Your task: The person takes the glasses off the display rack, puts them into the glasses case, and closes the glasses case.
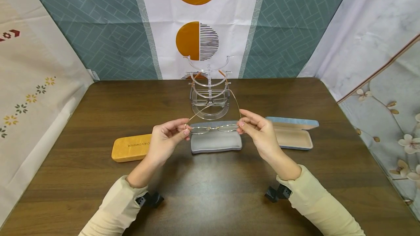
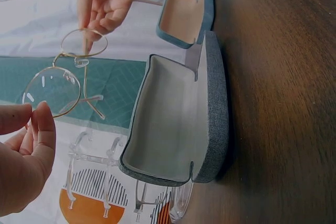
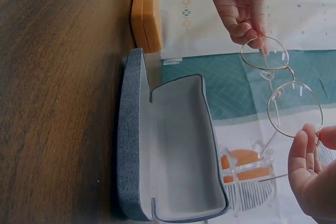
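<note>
While left hand (image 1: 164,137) and right hand (image 1: 258,131) pinch the glasses (image 1: 212,128) by both outer ends, above the open grey case (image 1: 216,143), we reckon uneven finger pressure could bend the thin wire frame; a slack pinch could drop it.

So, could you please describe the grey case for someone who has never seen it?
On the brown table, find the clear stand at the back. Just in front, under the held glasses, lies the grey case. Unlike the closed yellow case to its left, it is open; unlike the blue case to its right, its lining is grey, not beige.
</note>
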Demonstrator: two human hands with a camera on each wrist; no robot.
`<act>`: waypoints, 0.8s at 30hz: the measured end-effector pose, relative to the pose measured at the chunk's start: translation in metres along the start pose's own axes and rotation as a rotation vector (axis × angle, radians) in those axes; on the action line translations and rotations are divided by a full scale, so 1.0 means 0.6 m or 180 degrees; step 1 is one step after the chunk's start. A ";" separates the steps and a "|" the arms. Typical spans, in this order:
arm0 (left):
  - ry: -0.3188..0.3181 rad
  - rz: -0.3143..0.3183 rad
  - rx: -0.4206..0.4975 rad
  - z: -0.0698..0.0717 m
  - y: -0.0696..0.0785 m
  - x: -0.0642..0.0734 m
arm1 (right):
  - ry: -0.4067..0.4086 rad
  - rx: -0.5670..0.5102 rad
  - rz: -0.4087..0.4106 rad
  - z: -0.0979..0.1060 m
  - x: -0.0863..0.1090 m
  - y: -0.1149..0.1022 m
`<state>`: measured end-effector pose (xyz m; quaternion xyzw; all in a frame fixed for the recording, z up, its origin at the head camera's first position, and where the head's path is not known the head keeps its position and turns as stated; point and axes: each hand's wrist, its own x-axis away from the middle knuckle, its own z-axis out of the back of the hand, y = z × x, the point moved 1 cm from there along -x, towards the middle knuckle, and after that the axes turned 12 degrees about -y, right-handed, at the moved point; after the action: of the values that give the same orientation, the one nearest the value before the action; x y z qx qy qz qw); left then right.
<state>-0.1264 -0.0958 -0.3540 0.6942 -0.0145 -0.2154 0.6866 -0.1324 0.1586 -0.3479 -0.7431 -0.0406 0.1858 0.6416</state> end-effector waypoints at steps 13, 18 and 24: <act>-0.0081 -0.0025 -0.0174 0.000 -0.001 0.000 | -0.0056 -0.0025 0.0040 0.001 0.001 0.002; -0.0099 -0.0030 -0.0153 0.000 -0.004 0.000 | -0.0040 -0.0047 0.0045 0.001 0.000 0.002; -0.0091 -0.0034 -0.0156 -0.001 -0.003 0.001 | -0.0046 -0.0046 0.0017 0.001 0.000 0.003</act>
<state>-0.1261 -0.0955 -0.3559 0.6741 -0.0153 -0.2293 0.7020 -0.1329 0.1592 -0.3495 -0.7465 -0.0446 0.1926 0.6354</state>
